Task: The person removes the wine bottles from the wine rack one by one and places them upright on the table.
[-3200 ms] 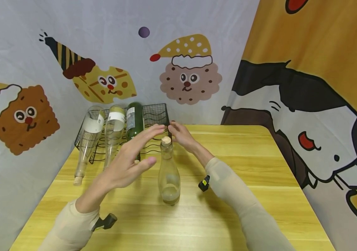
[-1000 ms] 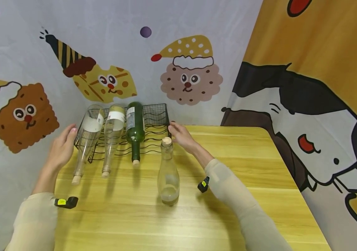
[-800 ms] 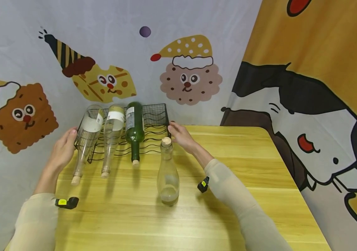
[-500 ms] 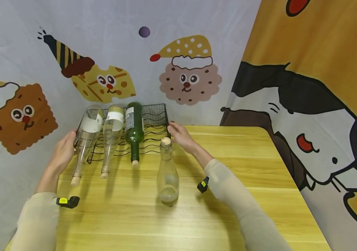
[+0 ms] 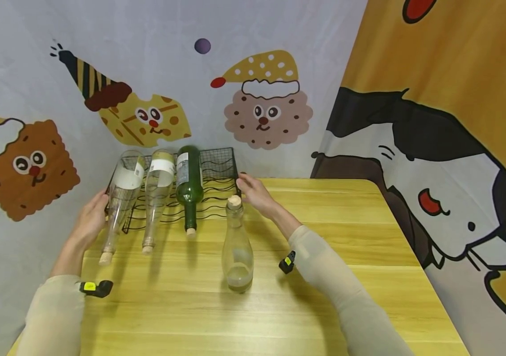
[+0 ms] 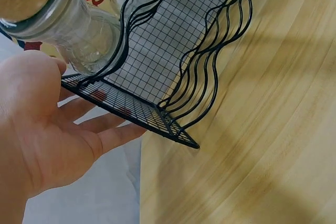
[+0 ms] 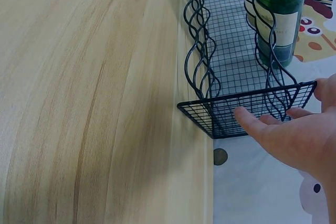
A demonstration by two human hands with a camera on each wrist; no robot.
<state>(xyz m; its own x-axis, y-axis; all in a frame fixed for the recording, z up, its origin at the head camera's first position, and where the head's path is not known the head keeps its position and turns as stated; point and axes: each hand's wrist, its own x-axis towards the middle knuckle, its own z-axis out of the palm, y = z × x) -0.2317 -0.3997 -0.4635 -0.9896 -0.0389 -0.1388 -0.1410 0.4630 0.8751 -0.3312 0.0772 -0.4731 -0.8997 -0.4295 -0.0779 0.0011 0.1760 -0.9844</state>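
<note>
At the far left of the head view, a pale sleeve (image 5: 54, 311) with a black wrist device (image 5: 97, 288) leads up to the left hand (image 5: 89, 225), which rests against the near end of a black wire rack (image 5: 218, 160). In the left wrist view its fingers (image 6: 122, 136) lie nearly straight and slightly spread along the outside of the mesh panel. The rack sits left of centre at the back of the wooden counter (image 5: 346, 222). In it lie a clear bottle with a white label (image 5: 121, 198), a second clear bottle (image 5: 157, 193) and a green bottle (image 5: 190, 185), their corked necks pointing toward the bottom of the frame. Near the middle, a corked clear bottle (image 5: 237, 262) stands upright in front of the rack. Just right of its neck, the right hand (image 5: 259, 195) touches the rack's other end, fingers extended against the mesh in the right wrist view. A cartoon-printed orange drape (image 5: 439, 64) hangs at upper right.
</note>
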